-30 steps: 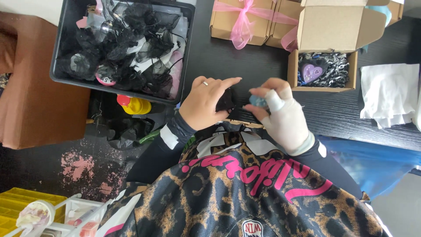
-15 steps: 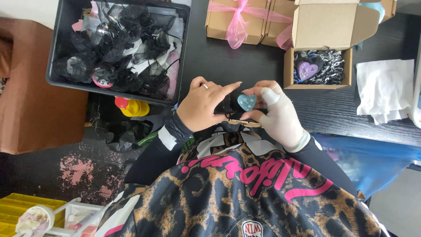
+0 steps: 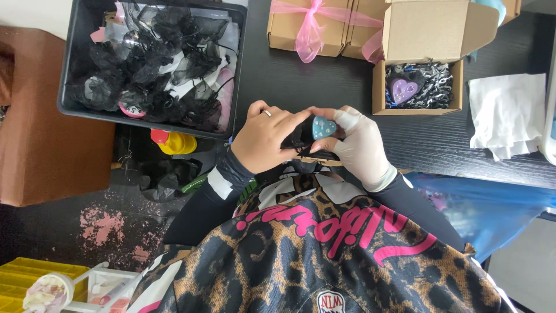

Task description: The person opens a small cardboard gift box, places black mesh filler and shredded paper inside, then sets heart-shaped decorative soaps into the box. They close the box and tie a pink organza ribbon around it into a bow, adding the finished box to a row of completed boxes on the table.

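Head view, looking down: a small blue heart-shaped piece [image 3: 323, 127] is held at the centre of the frame, pinched between the two hands above a dark table [image 3: 301, 75]. The left hand [image 3: 269, 139], bare and with a ring on one finger, is curled narrowly around a bit of black mesh fabric [image 3: 296, 138] just left of the heart, its fingertips touching the heart's edge. The right hand [image 3: 362, 145], in a pale glove, is closed on the heart from the right, thumb and forefinger set against it.

At the upper left of the frame a black bin [image 3: 75, 58] is seen, filled with black mesh pouches [image 3: 156, 69]. At the top centre two closed cardboard boxes [image 3: 289, 29] are tied with a pink ribbon [image 3: 310, 29]. To the upper right an open cardboard box [image 3: 428, 35] is placed, its lid raised; inside it a purple heart [image 3: 403, 88] is bedded on black and white shredded paper [image 3: 437, 78]. A white tissue [image 3: 509, 113] is laid at the right edge of the table.

Below the bin, at the left, a yellow and red object [image 3: 174, 141] is partly hidden. A yellow crate [image 3: 23, 278] is seen at the lower left corner.
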